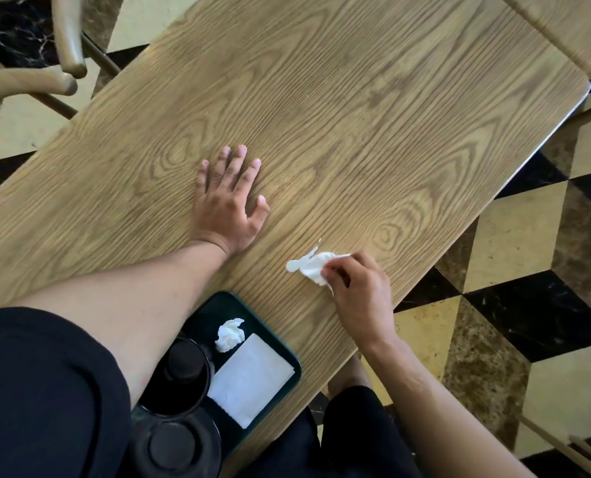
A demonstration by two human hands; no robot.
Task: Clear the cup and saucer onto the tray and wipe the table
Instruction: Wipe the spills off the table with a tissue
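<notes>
My left hand (pixel 230 200) lies flat, fingers spread, on the wooden table (pixel 356 115). My right hand (pixel 359 294) pinches a crumpled white tissue (pixel 313 265) against the tabletop near the table's right edge. A white smear (pixel 292 265) sits at the tissue's left end. A dark green tray (pixel 280 343) stands at the near edge, partly under my left forearm. On it are a black cup (pixel 183 370), a black saucer (pixel 176 446), a crumpled tissue (pixel 230 334) and a flat white napkin (pixel 249 379).
A wooden chair (pixel 59 56) stands at the far left beyond the table. A second table (pixel 570 25) abuts at the top right. The floor (pixel 515 270) is black, cream and brown tile. A chair leg (pixel 563 446) shows at the lower right.
</notes>
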